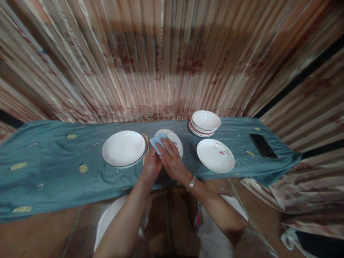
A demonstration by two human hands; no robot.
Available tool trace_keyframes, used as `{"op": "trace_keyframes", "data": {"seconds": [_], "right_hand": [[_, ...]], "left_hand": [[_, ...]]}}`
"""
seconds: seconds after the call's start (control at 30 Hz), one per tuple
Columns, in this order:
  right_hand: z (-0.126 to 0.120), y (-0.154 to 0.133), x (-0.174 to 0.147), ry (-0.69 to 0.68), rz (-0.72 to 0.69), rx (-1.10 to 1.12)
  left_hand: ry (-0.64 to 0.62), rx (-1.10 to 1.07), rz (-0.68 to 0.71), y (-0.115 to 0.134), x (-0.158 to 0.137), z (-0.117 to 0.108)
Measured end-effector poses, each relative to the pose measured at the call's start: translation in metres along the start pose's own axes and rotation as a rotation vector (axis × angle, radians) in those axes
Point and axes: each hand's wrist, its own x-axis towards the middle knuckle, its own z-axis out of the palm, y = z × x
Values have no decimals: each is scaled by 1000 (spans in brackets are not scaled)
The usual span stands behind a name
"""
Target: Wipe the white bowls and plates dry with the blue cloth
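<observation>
A light blue folded cloth (158, 140) is between my two hands, over the middle of the table. My left hand (152, 163) is closed on its lower edge from the left, its fingers partly hidden. From the right, my right hand (172, 159) presses its fingers over the cloth; a silver bracelet (191, 183) circles that wrist. Just behind the hands lie small white plates (177, 142) with a red pattern, partly covered by the cloth and fingers. Chopsticks (146, 140) lie to the left, beside stacked large white plates (123, 147).
On the right of the teal-covered table (59, 157) sits a white oval plate (212, 156) with flowers. Behind it stands a stack of white bowls (206, 120). A black phone (262, 145) lies near the right end. Pleated curtains (161, 71) hang behind the table.
</observation>
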Motion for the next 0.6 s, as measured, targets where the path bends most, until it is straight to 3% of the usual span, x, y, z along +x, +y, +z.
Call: {"op": "trace_keyframes", "data": {"seconds": [0.37,0.6], "right_hand": [[0,10,-41,-97,-101,-168],[5,21,-74,-95,-68,-157]], "left_hand": [[46,21,-148,4,13,-12],[12,52,-70,0,12,-9]]}}
